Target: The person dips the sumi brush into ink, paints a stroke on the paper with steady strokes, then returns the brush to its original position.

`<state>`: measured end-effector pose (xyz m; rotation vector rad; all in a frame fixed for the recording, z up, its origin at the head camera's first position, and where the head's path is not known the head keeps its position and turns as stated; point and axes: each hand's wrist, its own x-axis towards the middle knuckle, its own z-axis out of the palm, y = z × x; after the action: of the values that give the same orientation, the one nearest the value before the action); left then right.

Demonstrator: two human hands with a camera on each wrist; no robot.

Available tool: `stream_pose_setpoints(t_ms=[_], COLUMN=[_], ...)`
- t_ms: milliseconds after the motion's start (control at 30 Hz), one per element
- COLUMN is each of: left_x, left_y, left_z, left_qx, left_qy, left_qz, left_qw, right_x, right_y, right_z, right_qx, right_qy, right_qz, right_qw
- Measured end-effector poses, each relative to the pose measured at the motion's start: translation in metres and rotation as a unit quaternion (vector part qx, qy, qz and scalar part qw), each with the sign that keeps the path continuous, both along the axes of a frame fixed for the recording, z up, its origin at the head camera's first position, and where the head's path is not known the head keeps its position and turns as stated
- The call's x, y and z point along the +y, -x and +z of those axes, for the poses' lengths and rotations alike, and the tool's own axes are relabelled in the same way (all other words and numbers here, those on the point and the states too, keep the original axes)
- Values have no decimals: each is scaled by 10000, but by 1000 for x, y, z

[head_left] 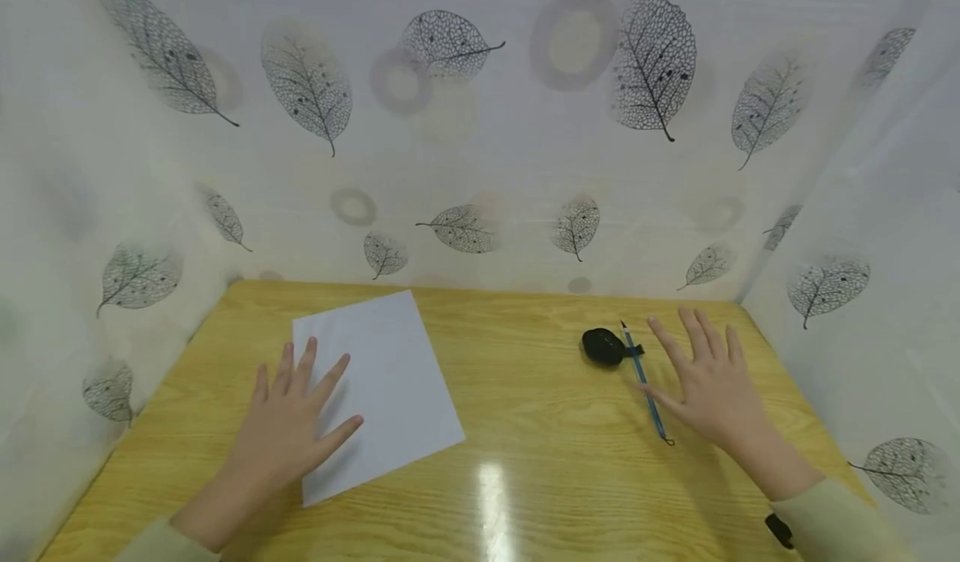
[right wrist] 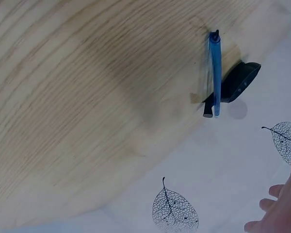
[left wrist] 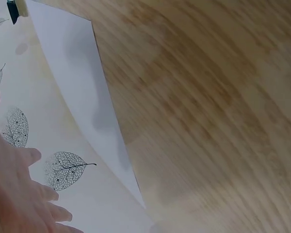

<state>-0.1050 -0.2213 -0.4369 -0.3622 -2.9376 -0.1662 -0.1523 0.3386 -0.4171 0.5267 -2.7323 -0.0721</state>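
Note:
A sheet of white paper lies askew on the left part of the table. My left hand hovers over its left side, fingers spread, casting a shadow on the sheet. On the right lies a blue brush with a dark pointed tip and a small loop at its other end. It leans across the short handle of a black, rounded ink dish. Just right of the brush is my right hand, fingers spread and nothing held. The right wrist view shows the brush resting by the dish.
The wood-grain table is enclosed at the back and both sides by pale curtains printed with leaves. A small black object shows beside the right sleeve.

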Motion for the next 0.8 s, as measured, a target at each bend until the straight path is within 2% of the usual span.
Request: stream_pose_setpoints(t_ms=[233,500,700,800], left_x=[-6,-11,-14,-14], left_y=[-5,-10,-12,-13], left_z=[-2,-9,-18,-19], left_qx=[57,-133,-231,-289], left_qy=[119,220,155,152], left_qz=[-101,-195,-332,-368], left_qw=[9999,9995,9991,9988], right_x=[15,25,30,30], right_y=[5,11,14,16], right_z=[2,-4,-10,-14], right_qx=[274,590,628,692], right_qy=[-172,-453,-631,-729], right_qz=[570,1138,1452,1552], right_qw=[9979,9907,9854,9828])
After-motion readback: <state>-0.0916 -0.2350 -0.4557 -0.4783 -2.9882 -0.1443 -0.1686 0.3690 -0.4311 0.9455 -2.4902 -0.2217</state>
